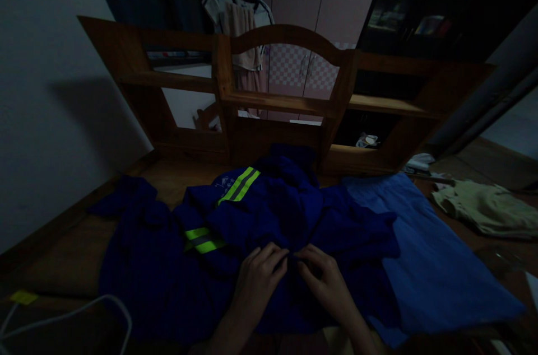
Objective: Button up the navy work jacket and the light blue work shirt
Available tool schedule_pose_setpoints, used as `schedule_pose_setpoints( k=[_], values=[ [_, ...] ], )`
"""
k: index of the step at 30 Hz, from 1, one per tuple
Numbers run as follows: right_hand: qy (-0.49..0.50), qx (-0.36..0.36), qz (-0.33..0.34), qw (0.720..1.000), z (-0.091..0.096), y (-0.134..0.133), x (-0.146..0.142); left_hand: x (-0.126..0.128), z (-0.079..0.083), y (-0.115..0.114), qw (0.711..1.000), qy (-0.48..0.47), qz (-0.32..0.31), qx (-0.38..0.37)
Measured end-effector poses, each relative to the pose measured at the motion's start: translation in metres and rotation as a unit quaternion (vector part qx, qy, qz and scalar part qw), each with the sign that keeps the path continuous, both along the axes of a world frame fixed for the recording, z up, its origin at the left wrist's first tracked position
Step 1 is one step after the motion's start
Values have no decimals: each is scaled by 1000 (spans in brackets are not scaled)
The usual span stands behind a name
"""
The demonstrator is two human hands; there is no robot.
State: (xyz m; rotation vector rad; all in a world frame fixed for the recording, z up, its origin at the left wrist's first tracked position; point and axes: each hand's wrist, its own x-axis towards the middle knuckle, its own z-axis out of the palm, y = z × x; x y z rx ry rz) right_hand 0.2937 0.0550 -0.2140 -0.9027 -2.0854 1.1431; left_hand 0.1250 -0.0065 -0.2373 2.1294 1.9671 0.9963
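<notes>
A dark blue work jacket (269,206) with yellow-green and grey reflective strips lies crumpled on the wooden surface. My left hand (263,271) pinches its cloth near the middle, thumb and fingers pressed together. Just to the right, my right hand (319,274) has its fingers curled and pinched on the same jacket. The fingertips of both hands nearly meet. Whatever small part of the garment lies between them is too dark to make out. One reflective strip (239,185) runs beside a pale printed mark; another shows lower left.
A lighter blue cloth (428,260) lies flat under the jacket's right side. Behind stands a wooden shelf frame (277,102). Pale folded clothes (487,206) lie at far right. A white cable (63,318) with a yellow tag curves at lower left. Clothes hang behind the frame.
</notes>
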Motion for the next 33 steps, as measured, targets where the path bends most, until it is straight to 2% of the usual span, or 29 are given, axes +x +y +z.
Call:
schedule_pose_setpoints(
  k=[14,22,33],
  values=[
    [7,9,1,1000,3,-2,0,4,-4,-3,997,58,-39,-17],
    [11,18,0,1000,1,-3,3,16,0,-6,994,102,25,28],
    [-3,53,-15,998,0,-5,2,-5,4,-3,981,166,-96,35]
  ],
)
